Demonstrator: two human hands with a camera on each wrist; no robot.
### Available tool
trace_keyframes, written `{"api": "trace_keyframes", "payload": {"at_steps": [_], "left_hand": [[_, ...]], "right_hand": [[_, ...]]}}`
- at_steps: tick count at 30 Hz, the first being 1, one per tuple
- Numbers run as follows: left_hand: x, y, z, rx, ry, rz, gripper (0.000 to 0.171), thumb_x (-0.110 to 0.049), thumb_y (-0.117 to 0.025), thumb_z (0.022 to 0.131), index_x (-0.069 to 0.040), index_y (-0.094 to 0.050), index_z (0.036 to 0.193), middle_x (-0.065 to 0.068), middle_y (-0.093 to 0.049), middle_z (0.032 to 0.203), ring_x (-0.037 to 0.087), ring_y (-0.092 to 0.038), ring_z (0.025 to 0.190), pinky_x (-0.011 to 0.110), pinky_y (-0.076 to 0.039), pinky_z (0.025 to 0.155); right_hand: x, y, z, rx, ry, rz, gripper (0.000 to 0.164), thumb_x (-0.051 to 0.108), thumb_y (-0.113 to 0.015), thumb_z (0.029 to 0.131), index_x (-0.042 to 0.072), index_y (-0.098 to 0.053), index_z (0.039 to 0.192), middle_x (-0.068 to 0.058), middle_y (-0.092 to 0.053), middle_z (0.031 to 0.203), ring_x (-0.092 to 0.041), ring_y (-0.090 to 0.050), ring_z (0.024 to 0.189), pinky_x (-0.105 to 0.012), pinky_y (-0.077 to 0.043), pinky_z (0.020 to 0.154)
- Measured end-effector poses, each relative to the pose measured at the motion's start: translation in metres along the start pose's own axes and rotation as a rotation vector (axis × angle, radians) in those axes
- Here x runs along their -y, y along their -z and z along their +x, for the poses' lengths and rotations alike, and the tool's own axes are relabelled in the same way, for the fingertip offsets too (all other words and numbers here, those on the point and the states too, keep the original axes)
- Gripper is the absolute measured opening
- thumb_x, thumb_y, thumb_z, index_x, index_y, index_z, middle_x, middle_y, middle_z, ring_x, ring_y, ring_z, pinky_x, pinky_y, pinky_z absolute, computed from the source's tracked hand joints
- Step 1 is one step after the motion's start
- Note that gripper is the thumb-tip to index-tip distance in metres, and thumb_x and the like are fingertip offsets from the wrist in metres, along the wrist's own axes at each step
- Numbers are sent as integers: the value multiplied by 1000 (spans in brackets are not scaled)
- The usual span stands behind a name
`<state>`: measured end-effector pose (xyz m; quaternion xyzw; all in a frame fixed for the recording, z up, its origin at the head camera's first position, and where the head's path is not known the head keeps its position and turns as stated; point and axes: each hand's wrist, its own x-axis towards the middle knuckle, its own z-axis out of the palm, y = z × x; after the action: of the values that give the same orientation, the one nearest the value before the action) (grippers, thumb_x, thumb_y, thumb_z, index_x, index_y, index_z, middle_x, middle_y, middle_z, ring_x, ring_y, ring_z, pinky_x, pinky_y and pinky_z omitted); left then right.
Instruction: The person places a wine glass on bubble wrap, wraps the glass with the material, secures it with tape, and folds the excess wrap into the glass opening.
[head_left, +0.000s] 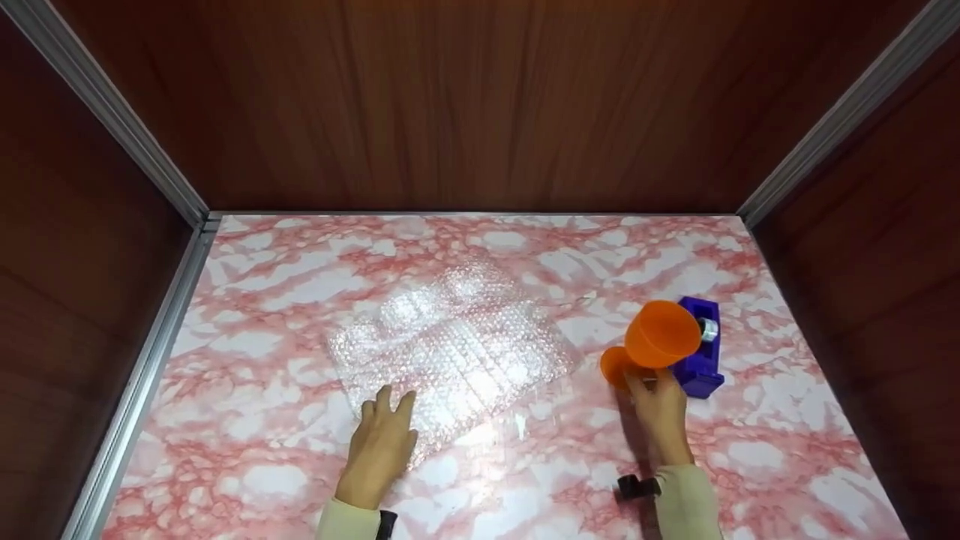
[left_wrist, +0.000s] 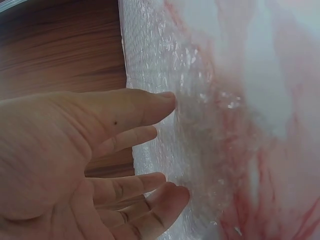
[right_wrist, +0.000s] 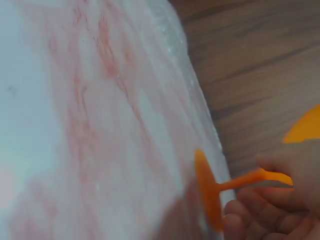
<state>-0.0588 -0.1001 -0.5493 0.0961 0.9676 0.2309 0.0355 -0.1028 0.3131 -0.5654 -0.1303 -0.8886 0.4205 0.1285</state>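
My right hand point(head_left: 664, 420) grips an orange goblet point(head_left: 664, 334) by its stem, thumb and fingers curled round it. The goblet's cup is uppermost, and its round foot point(right_wrist: 208, 192) is close to the tabletop; whether it touches cannot be told. A sheet of clear bubble wrap point(head_left: 465, 352) lies spread on the middle of the table. Over its front left edge is my left hand point(head_left: 381, 450), fingers apart and loosely bent. In the left wrist view that hand holds nothing, its fingertips beside the bubble wrap point(left_wrist: 155, 60).
Just right of the goblet stands a blue tape dispenser point(head_left: 701, 375) with a roll of tape point(head_left: 709, 330). The table point(head_left: 270, 480) has a red and white marbled top. Brown wood-grain panels point(head_left: 480, 105) with metal edge rails enclose its back and sides.
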Motion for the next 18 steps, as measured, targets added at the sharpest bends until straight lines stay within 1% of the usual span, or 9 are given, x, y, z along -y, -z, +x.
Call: {"api": "trace_keyframes", "payload": {"at_steps": [3,6,10,15,18], "left_hand": [[1,0,0,-1,9,-4,56,-6,-78,85,-1,-56,136,32,-40,141,43,-49,107,42,-53,72],[1,0,-1,-5,4,-9,56,-6,-78,85,0,-57,136,32,-40,141,43,-50,106,42,-53,72],[2,-1,-1,-13,-5,-4,55,-6,-78,85,0,-57,135,32,-40,140,43,-50,106,43,-53,73],[2,0,0,-2,0,-12,55,-6,-77,86,0,-57,136,32,-39,141,43,-48,107,44,-52,76],[3,0,1,7,4,-18,54,-6,-76,86,0,-56,137,32,-39,142,44,-48,109,46,-51,78]], "right_hand": [[-2,-5,5,-36,6,3,27,16,-69,94,-6,-65,108,-25,-66,97,-42,-62,91,-52,-48,83],[-5,-7,6,-64,10,-4,27,18,-70,93,-7,-65,104,-26,-66,93,-43,-61,89,-54,-47,83],[-8,-8,8,-85,26,1,28,18,-70,94,-7,-64,103,-26,-65,93,-45,-61,88,-56,-46,83],[-11,-9,9,-99,50,12,26,17,-70,94,-6,-65,104,-27,-65,94,-45,-60,90,-57,-46,86],[-9,-10,9,-113,77,5,23,14,-70,93,-7,-65,102,-26,-66,94,-44,-61,89,-55,-47,85]]}}
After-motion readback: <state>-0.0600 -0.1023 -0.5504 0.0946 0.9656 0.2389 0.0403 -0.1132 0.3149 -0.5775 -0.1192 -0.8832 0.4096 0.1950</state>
